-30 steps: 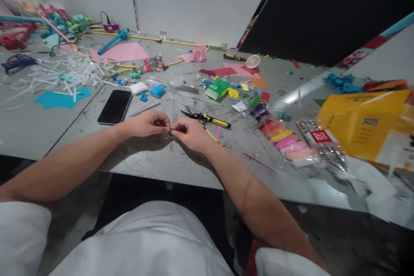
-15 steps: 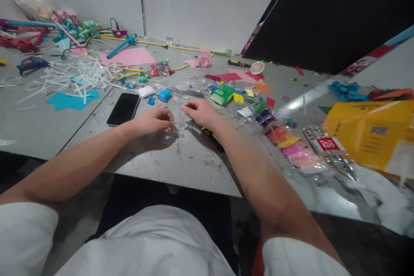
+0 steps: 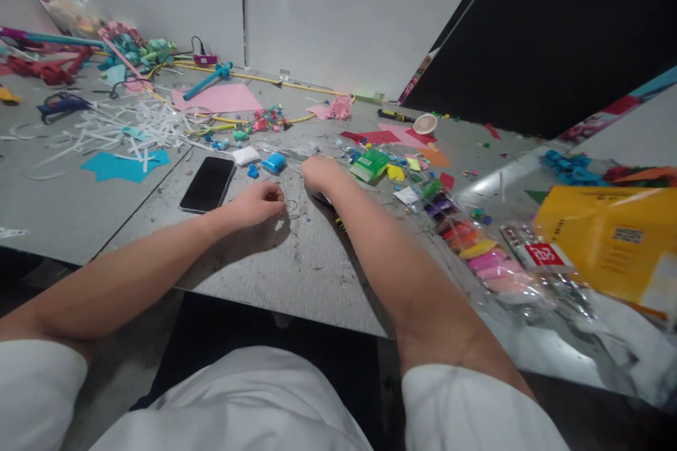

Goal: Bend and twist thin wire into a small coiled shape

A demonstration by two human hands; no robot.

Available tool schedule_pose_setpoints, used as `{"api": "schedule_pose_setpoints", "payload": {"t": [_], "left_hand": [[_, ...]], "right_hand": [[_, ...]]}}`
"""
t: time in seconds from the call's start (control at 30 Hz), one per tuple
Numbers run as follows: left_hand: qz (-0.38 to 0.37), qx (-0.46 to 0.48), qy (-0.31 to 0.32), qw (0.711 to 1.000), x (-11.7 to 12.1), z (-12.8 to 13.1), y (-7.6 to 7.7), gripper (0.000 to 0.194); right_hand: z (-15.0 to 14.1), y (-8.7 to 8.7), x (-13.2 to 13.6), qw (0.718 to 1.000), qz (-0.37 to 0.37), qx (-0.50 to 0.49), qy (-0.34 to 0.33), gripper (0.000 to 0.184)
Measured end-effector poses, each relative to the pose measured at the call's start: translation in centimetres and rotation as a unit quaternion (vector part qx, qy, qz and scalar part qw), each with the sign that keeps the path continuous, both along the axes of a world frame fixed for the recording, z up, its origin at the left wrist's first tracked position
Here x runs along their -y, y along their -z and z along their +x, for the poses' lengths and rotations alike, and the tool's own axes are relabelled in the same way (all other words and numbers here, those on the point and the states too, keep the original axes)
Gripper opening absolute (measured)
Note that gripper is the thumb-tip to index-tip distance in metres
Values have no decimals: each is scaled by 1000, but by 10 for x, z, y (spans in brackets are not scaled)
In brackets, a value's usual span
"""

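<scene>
My left hand [image 3: 260, 203] is closed in a pinch above the grey table. A thin wire loop [image 3: 292, 208] sticks out from its fingertips to the right. My right hand [image 3: 322, 173] is curled downward at the tabletop, beside thin clear strips and wires [image 3: 293, 149]. Its fingertips are hidden, so what they grip does not show. Below its wrist lies a black and yellow tool [image 3: 340, 224], partly covered by the forearm. A blue clay packet [image 3: 273, 163] and a white clay packet [image 3: 246, 156] lie between and beyond the hands.
A black phone [image 3: 208, 184] lies left of my left hand. White paper strips [image 3: 153, 123] and scissors [image 3: 63, 104] are farther left. To the right are a green packet [image 3: 369, 165], bagged coloured clay [image 3: 486, 257] and a yellow envelope [image 3: 597, 239].
My right hand has moved slightly away from the left hand and the wire, turning knuckles up with its fingers down at the table. My left hand still holds the loop. The view has shifted slightly.
</scene>
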State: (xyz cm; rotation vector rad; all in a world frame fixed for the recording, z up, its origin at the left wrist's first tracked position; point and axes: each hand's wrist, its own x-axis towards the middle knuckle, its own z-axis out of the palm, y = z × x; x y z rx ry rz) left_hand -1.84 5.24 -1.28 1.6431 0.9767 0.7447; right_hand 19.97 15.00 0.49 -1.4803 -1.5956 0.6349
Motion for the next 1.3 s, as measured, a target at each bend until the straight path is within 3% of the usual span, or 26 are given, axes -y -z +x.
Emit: {"api": "schedule_pose_setpoints", "payload": {"t": [0.2, 0.37, 0.43, 0.5, 0.6, 0.7, 0.8, 0.97, 1.13, 1.3], "left_hand": [[56, -87, -61, 993, 5, 2, -11, 19], [46, -95, -84, 991, 3, 3, -7, 29], [31, -89, -80, 992, 0, 3, -4, 35], [12, -71, -77, 994, -1, 3, -1, 39], [-51, 4, -84, 995, -2, 6, 4, 42], [-117, 104, -94, 983, 0, 10, 6, 44], [-140, 166, -97, 971, 4, 12, 3, 39], [-161, 237, -111, 952, 10, 14, -3, 38], [-147, 219, -103, 959, 11, 12, -4, 43], [-119, 181, -76, 973, 10, 10, -2, 44]], "right_hand": [[15, -8, -1, 989, -84, 122, -30, 42], [28, -21, 4, 985, -95, 142, -3, 39], [33, -30, 7, 986, -93, 135, 16, 30], [39, -39, 14, 989, -84, 119, 38, 16], [42, -53, 31, 994, -65, 67, 50, 48], [35, -58, 60, 997, -69, -22, 17, 39], [19, -50, 93, 987, -88, -126, -39, 26], [-10, -20, 130, 959, -94, -261, -59, 42], [-23, 4, 132, 937, -88, -336, -28, 46], [-22, 11, 129, 931, -84, -354, -18, 46]]}}
